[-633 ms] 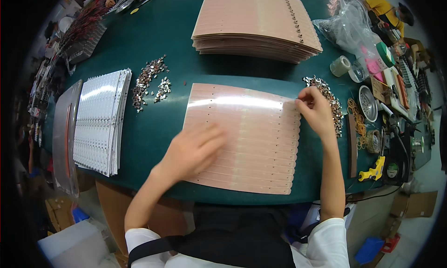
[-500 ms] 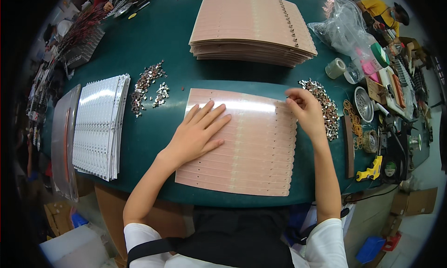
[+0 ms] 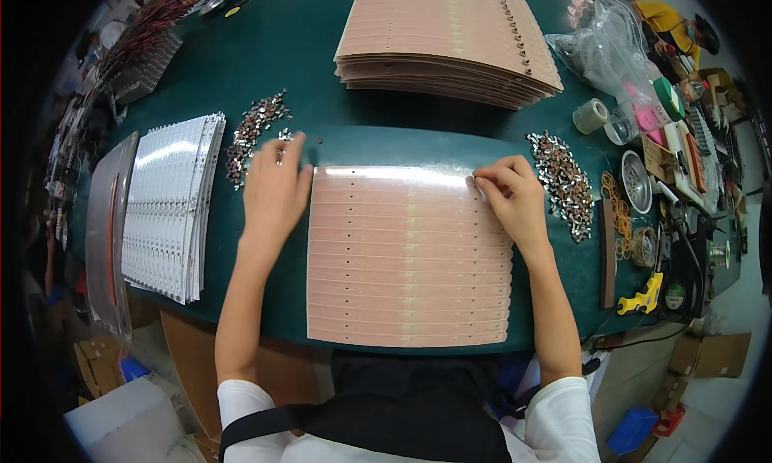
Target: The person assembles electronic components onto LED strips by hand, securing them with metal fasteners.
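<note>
A pink panel of long perforated strips lies flat on the green table in front of me. My right hand rests on its upper right corner, fingertips pinched on a small metal piece at the top strip. My left hand has reached left of the panel, fingers at the edge of a heap of small metal parts. A second heap of small metal parts lies just right of my right hand.
A tall stack of pink panels sits at the far side. White strip boards are stacked at the left beside a grey tray. Tape rolls, a plastic bag, rubber bands and tools crowd the right edge.
My left hand left the pink panel and moved up and left to the heap of metal parts. My right hand shifted slightly left along the top strip.
</note>
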`<move>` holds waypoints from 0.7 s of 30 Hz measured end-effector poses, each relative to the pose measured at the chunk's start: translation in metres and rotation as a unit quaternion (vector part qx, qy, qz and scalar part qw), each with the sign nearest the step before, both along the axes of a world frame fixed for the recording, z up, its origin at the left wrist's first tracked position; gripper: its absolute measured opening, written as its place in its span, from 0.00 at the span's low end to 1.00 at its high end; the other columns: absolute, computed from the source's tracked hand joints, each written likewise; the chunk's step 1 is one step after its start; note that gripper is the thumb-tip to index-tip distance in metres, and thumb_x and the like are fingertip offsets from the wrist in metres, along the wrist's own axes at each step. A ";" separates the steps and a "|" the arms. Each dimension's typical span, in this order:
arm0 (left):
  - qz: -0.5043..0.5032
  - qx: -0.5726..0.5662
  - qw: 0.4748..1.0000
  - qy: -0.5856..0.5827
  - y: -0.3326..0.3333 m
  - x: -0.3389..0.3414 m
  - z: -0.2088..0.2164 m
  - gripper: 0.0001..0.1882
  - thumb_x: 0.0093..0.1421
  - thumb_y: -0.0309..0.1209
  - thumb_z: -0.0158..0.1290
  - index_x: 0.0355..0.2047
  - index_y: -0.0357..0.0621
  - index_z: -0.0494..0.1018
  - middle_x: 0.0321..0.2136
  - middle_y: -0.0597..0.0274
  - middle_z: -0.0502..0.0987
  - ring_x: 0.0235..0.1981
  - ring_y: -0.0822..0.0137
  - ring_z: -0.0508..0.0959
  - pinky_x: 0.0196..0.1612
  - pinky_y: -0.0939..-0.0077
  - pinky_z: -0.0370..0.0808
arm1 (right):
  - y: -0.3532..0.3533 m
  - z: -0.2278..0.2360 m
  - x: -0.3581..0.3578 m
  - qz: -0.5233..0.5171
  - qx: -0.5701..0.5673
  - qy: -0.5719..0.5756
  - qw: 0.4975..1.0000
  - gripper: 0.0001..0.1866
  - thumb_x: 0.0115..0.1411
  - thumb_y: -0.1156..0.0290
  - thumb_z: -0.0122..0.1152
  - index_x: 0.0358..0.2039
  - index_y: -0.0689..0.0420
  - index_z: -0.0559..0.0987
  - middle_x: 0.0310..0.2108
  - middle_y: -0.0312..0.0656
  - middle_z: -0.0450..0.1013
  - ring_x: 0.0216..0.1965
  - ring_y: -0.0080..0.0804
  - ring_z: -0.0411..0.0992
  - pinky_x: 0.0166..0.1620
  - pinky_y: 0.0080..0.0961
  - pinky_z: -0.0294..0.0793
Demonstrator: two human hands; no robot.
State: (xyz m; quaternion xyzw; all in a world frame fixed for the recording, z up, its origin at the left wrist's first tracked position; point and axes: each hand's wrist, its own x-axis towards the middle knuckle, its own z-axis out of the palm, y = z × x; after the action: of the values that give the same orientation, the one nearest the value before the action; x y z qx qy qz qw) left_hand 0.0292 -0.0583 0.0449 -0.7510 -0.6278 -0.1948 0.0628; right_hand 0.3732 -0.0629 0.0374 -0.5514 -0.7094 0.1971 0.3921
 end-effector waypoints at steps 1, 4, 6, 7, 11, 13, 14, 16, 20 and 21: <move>0.048 0.013 0.998 0.043 0.010 -0.006 -0.007 0.19 0.61 0.32 0.57 0.53 0.44 0.73 0.47 0.53 0.73 0.46 0.51 0.74 0.49 0.59 0.73 | 0.000 -0.002 0.000 0.000 0.000 -0.001 1.000 0.05 0.57 0.77 0.66 0.35 0.59 0.84 0.31 0.39 0.75 0.30 0.29 0.75 0.36 0.24 0.76; 0.048 0.005 0.999 0.005 0.029 -0.016 -0.017 0.16 0.60 0.31 0.59 0.49 0.44 0.75 0.42 0.54 0.74 0.44 0.53 0.75 0.45 0.60 0.75 | 0.000 -0.006 0.002 -0.013 -0.025 0.010 1.000 0.04 0.56 0.77 0.67 0.33 0.58 0.85 0.32 0.37 0.71 0.30 0.28 0.72 0.35 0.23 0.75; 0.041 0.005 0.999 -0.021 0.033 -0.016 -0.021 0.12 0.60 0.30 0.58 0.45 0.45 0.76 0.39 0.56 0.73 0.43 0.54 0.76 0.43 0.60 0.76 | 0.000 -0.006 0.003 -0.020 -0.040 0.014 0.999 0.04 0.55 0.77 0.67 0.33 0.58 0.85 0.31 0.37 0.72 0.30 0.28 0.73 0.35 0.23 0.74; 0.035 0.005 0.998 -0.044 0.033 -0.016 -0.025 0.11 0.60 0.30 0.58 0.44 0.45 0.76 0.38 0.57 0.74 0.42 0.54 0.76 0.42 0.60 0.76 | 0.000 -0.006 0.002 -0.019 -0.041 0.014 0.999 0.04 0.55 0.77 0.67 0.33 0.58 0.85 0.31 0.37 0.72 0.30 0.28 0.73 0.35 0.23 0.74; 0.024 0.006 0.994 -0.103 0.033 -0.017 -0.030 0.08 0.61 0.29 0.56 0.41 0.47 0.77 0.36 0.60 0.74 0.40 0.55 0.77 0.41 0.60 0.76 | 0.000 -0.007 0.003 -0.022 -0.041 0.015 0.999 0.04 0.55 0.77 0.67 0.33 0.58 0.85 0.31 0.37 0.72 0.30 0.28 0.73 0.35 0.23 0.74; 0.022 0.016 0.993 -0.112 0.032 -0.017 -0.030 0.07 0.61 0.28 0.56 0.40 0.47 0.77 0.36 0.60 0.75 0.40 0.56 0.77 0.41 0.61 0.75 | 0.000 -0.007 0.001 -0.020 -0.037 0.015 0.999 0.04 0.55 0.77 0.68 0.33 0.58 0.85 0.31 0.37 0.72 0.30 0.28 0.73 0.35 0.23 0.74; 0.019 0.025 0.992 -0.121 0.031 -0.018 -0.029 0.06 0.61 0.28 0.55 0.39 0.47 0.77 0.35 0.60 0.75 0.39 0.56 0.77 0.41 0.61 0.75 | 0.000 -0.007 -0.001 -0.018 -0.021 0.012 1.000 0.04 0.55 0.77 0.68 0.33 0.59 0.85 0.31 0.38 0.72 0.30 0.28 0.73 0.34 0.24 0.74; 0.013 0.032 0.991 -0.132 0.031 -0.018 -0.029 0.06 0.61 0.27 0.55 0.39 0.46 0.77 0.35 0.60 0.75 0.39 0.56 0.77 0.40 0.61 0.75 | -0.001 -0.009 0.000 -0.017 -0.006 0.008 1.000 0.04 0.55 0.77 0.68 0.32 0.59 0.85 0.31 0.38 0.72 0.31 0.29 0.73 0.34 0.24 0.74; 0.010 0.029 0.987 -0.157 0.030 -0.014 -0.025 0.06 0.61 0.27 0.55 0.38 0.45 0.78 0.33 0.60 0.76 0.37 0.56 0.78 0.40 0.62 0.75 | -0.001 -0.016 0.005 0.007 0.026 -0.032 0.999 0.05 0.54 0.76 0.69 0.32 0.58 0.85 0.32 0.39 0.72 0.32 0.32 0.74 0.35 0.26 0.75; 0.006 0.030 0.987 -0.159 0.030 -0.013 -0.026 0.06 0.61 0.27 0.55 0.38 0.45 0.78 0.33 0.60 0.76 0.37 0.56 0.78 0.40 0.62 0.75 | -0.001 -0.016 0.007 0.015 0.045 -0.073 0.996 0.05 0.53 0.76 0.69 0.32 0.58 0.85 0.32 0.39 0.72 0.33 0.33 0.74 0.35 0.27 0.75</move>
State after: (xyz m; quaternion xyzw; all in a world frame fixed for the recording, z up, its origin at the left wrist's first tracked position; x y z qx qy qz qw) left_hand 0.0161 -0.0283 0.0191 -0.7042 -0.6283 -0.3303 -0.0137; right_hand 0.3800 -0.0638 0.0214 -0.5357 -0.7522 0.1305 0.3608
